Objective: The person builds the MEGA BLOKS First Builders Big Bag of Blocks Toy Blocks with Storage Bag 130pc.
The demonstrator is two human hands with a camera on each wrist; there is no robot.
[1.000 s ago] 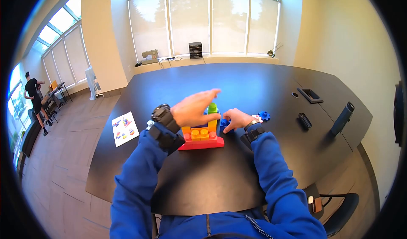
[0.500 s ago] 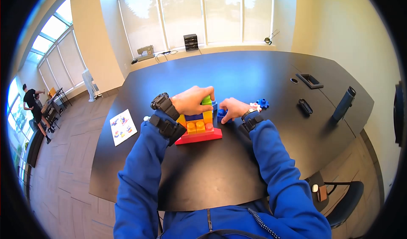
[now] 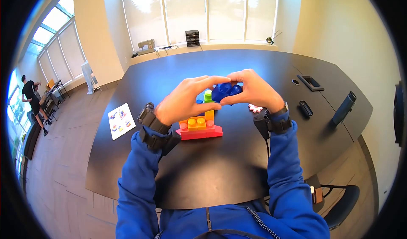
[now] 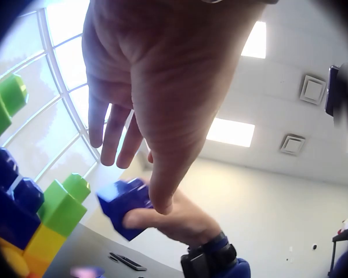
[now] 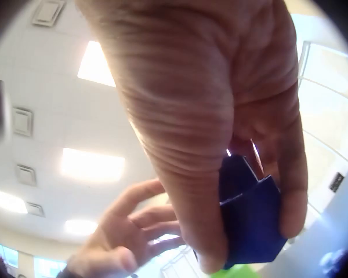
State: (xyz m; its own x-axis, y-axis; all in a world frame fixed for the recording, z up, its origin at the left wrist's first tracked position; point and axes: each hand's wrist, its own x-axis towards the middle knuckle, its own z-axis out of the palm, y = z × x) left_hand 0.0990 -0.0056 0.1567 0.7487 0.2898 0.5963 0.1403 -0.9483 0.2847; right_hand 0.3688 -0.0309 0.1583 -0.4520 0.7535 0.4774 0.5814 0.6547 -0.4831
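Observation:
My right hand (image 3: 258, 90) grips a dark blue toy building block (image 3: 222, 93) between thumb and fingers, raised above the table. The block's studs show in the head view. My left hand (image 3: 182, 99) hovers at the block's left, its fingers extended and thumb apart; in the right wrist view this hand (image 5: 124, 231) holds nothing. Below and behind the left hand stands a block structure: a long red base (image 3: 201, 134), orange-yellow blocks (image 3: 192, 124) and a green block (image 3: 207, 95) on top. In the left wrist view, another blue block (image 4: 14, 217) sits within the structure.
A pink-and-white gear piece (image 3: 255, 108) lies behind the right wrist. An instruction sheet (image 3: 121, 121) with pictures is at the left. To the right are a black case (image 3: 305, 108), a dark bottle (image 3: 344, 108) and a table recess (image 3: 310, 83).
My right hand has lifted the blue block from the table up and toward the middle. My left hand has let go of the structure's top and moved up beside that block.

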